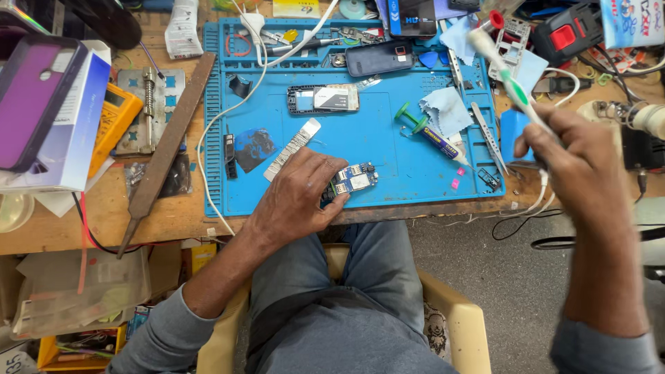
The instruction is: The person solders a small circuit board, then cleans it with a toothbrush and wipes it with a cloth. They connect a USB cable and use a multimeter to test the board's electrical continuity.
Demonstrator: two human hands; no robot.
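Note:
My left hand [301, 194] rests on the front edge of the blue work mat [388, 149] and pins a small phone circuit board [353, 178] under its fingers. Raised at the right, my right hand [578, 163] grips a white toothbrush with a green band [509, 76], bristle end pointing up and away over the mat's right side. A phone frame with a pale battery [324, 98] lies at the mat's middle. Further back sits a dark phone back cover [379, 57].
A green-capped syringe tube [431, 133], a blue cloth [445, 111] and tweezers [488, 135] lie right of centre. A long metal file [166, 149], a yellow multimeter [114, 121] and a white box [52, 114] crowd the wooden bench at left. White cable [232, 111] crosses the mat.

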